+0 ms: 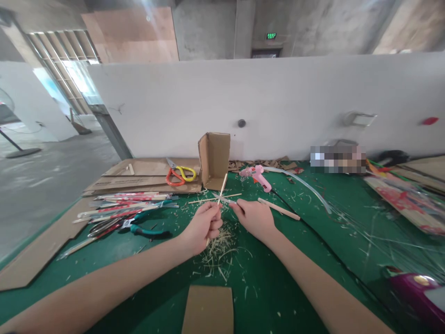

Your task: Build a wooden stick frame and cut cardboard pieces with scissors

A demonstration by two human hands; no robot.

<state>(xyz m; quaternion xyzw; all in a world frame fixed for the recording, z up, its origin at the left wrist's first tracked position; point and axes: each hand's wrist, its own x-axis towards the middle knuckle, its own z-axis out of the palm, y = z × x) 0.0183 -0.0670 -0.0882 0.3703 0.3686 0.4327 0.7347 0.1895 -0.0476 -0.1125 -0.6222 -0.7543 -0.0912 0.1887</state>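
My left hand (205, 226) is closed around a thin wooden chopstick (223, 183), which leans up and away from me. In my right hand (255, 218) is a small knife (221, 199), its narrow blade lying across the chopstick just above my left fingers. The knife's handle is mostly hidden by my fingers. Another thin stick (196, 201) lies crosswise on the green table just behind the blade. Under my hands is a pile of pale wood shavings (219, 248).
Wrapped chopsticks (118, 206), teal-handled pliers (146, 230) and scissors (179, 172) lie left, near cardboard sheets (149, 183). A folded cardboard piece (218, 157) stands behind. Rightward are a pink glue gun (259, 177), its black cord and a wooden stick (280, 209). Cardboard (208, 311) lies in front.
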